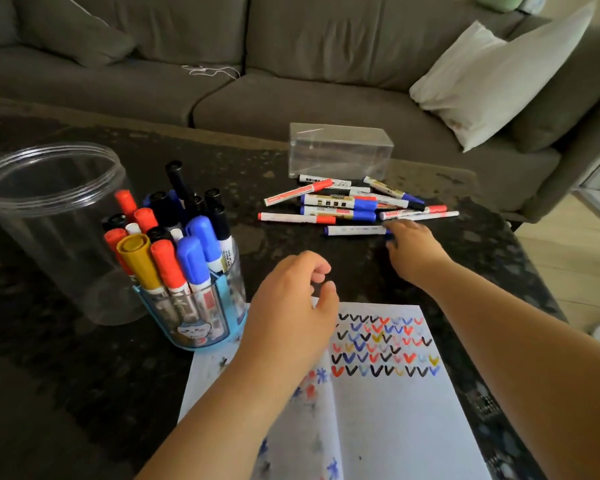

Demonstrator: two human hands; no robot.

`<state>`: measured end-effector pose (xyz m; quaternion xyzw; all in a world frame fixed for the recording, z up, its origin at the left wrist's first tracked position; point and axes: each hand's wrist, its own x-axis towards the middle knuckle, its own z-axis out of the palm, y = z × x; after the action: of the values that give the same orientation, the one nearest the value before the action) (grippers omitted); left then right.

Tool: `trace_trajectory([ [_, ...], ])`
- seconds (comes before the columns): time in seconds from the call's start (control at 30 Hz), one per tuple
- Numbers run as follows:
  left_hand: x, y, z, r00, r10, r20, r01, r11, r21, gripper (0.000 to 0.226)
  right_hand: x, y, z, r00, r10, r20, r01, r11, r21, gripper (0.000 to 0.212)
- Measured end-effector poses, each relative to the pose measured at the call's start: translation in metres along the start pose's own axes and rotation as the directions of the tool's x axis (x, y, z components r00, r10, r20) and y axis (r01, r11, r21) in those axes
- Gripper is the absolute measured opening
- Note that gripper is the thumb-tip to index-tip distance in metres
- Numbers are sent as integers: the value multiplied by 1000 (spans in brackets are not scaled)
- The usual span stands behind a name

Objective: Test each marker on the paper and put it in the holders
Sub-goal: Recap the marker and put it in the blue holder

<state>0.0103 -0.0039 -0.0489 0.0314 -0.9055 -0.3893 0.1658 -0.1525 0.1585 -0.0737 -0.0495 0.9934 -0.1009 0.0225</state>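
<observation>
A white paper (399, 414) with rows of coloured check marks lies at the table's near edge. A blue holder (196, 329) to its left is packed with capped red, blue, black and yellow markers. Several loose markers (340, 202) are piled on the table beyond the paper. A white marker with blue ends (355, 230) lies nearest me. My right hand (414, 249) reaches over its right end, fingertips on it; the grip is hidden. My left hand (291, 306) hovers over the paper's top left corner, fingers loosely curled, holding nothing.
A tall clear round jar (45, 209) stands left of the blue holder, with nothing in it. A clear rectangular box (340, 150) sits behind the marker pile. The dark speckled table (84, 375) meets a grey sofa with a white pillow (492, 81).
</observation>
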Motion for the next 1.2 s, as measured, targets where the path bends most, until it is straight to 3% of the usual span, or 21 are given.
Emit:
trace_trajectory([
  [0.17, -4, 1, -1, 1000, -4, 25, 4, 1000, 21, 18, 14, 3, 1, 996, -85, -40, 75, 974, -212, 42],
  [0.27, -6, -1, -4, 1000, 4, 29, -4, 1000, 5, 16, 1, 4, -3, 995, -101, -5, 97, 970, -222, 39],
  [0.37, -10, 1, -8, 999, 7, 44, -7, 1000, -2, 15, -27, 4, -18, 990, -114, -79, 118, 992, 41, 22],
  [0.5, -18, 14, -16, 998, 8, 55, -5, 999, -47, 14, -91, 0, -55, 965, -34, -258, 152, 879, 453, 12],
  [0.63, -29, 31, -26, 995, -65, 81, 81, 973, -217, 11, -166, -11, -83, 964, 49, -260, 165, 659, 734, 10],
  [0.73, -41, 40, -30, 981, -98, 165, 144, 946, -290, 10, -208, -21, -78, 997, 16, -73, 63, 333, 941, 19],
  [0.83, -53, 45, -27, 954, -126, 271, 215, 918, -332, 13, -232, -30, -58, 991, -33, 132, -125, 163, 979, 20],
  [0.9, -60, 46, -22, 921, -163, 353, 301, 874, -381, 20, -240, -34, -47, 971, -69, 230, -232, -30, 972, 31],
  [0.97, -62, 45, -16, 873, -216, 437, 433, 755, -493, 23, -241, -37, -40, 942, -148, 302, -330, -233, 915, 36],
  [1.07, -62, 46, -17, 810, -154, 566, 546, 549, -632, 31, -239, -40, -38, 886, -296, 356, -454, -403, 795, 35],
  [1.13, -60, 48, -20, 788, -58, 613, 587, 369, -720, 32, -237, -40, -38, 856, -379, 350, -501, -446, 742, 40],
  [1.2, -60, 50, -23, 786, -8, 619, 596, 276, -754, 32, -239, -41, -37, 857, -406, 316, -483, -425, 765, 38],
])
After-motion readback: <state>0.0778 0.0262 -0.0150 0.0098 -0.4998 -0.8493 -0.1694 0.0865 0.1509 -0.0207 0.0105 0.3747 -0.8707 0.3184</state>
